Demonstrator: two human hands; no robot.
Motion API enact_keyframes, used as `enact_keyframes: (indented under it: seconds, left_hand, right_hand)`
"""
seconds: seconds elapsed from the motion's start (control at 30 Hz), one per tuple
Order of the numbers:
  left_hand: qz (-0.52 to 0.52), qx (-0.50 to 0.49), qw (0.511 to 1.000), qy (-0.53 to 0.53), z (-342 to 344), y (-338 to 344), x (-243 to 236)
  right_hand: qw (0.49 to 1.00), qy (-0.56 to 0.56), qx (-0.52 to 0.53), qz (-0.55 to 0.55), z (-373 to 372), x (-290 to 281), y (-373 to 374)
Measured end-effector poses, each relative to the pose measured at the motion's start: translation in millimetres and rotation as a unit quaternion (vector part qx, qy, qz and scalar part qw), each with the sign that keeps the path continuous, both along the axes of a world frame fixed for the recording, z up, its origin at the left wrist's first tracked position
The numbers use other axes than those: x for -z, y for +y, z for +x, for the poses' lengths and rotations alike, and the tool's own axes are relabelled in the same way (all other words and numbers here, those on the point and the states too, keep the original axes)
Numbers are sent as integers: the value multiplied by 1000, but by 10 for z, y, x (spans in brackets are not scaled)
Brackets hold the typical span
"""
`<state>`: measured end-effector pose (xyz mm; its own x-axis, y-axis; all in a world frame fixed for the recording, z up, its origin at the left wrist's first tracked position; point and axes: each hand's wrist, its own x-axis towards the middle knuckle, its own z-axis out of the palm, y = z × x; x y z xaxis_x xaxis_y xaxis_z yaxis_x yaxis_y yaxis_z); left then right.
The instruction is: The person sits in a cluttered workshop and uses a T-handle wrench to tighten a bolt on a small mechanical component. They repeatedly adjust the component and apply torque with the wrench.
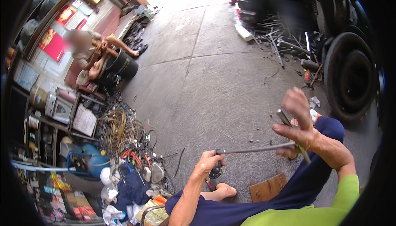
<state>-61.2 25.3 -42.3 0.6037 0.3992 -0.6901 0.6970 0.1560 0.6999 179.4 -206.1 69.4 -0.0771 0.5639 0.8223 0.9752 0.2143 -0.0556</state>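
My left hand (205, 165) is closed on a black round part (215, 170) with a ridged face. A straight grey cable or rod (258, 148) runs from this part across to the right, ending below my right hand (300, 116). That hand is raised and its fingers are smeared by motion. A slim tool with a metal end (284, 118) and a greenish lower end (305, 155) passes behind my right thumb and seems held there; I cannot make out its exact kind. Below both hands lies a flat brown board (268, 187) on the floor, between my feet.
Tangled cables (119, 129) heap on the left, beside a blue tank (93, 162) and dark cloth (131, 189). Metal rods (274, 46) and a large wheel (350, 75) stand at the right. Farther left, another person sits by a black bucket (126, 64).
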Motion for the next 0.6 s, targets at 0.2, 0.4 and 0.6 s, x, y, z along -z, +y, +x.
enact_keyframes:
  seconds: [0.2,0.4,0.6]
  left_hand:
    - [-84,-68,988,-113,309,-168,-154]
    - [-103,-68,984,-127,282,-352,-439]
    - [-80,-94,972,-199,273,-451,-645]
  right_hand:
    - [913,392,-40,110,164,14,306]
    - [744,667,-42,-9,232,-36,208]
    - [679,727,-100,-37,145,-210,115]
